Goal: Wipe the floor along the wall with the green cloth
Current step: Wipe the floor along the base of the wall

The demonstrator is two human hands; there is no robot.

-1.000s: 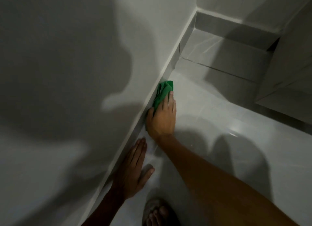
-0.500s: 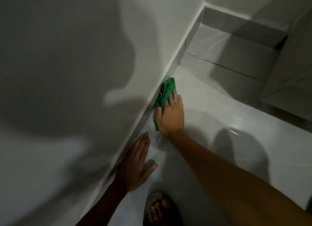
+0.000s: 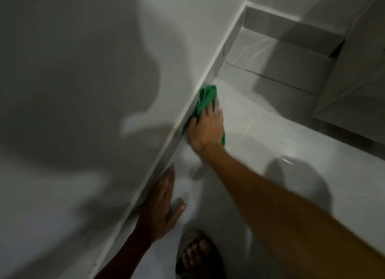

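A crumpled green cloth (image 3: 205, 100) lies on the pale tiled floor (image 3: 270, 132), pressed into the seam where the floor meets the grey skirting of the left wall (image 3: 104, 70). My right hand (image 3: 206, 128) lies on top of the cloth and presses it down; the cloth sticks out beyond my fingertips and a strip shows at the hand's right side. Nearer to me, my left hand (image 3: 161, 205) rests flat on the floor beside the skirting, fingers spread, holding nothing.
My foot in a sandal (image 3: 195, 255) stands on the floor at the bottom. A grey step or ledge (image 3: 281, 55) crosses the far corner. A pale cabinet (image 3: 358, 59) stands at the right. Large shadows cover the wall.
My right hand has slid the green cloth a little farther along the skirting toward the far corner. My left hand has stayed flat on the floor.
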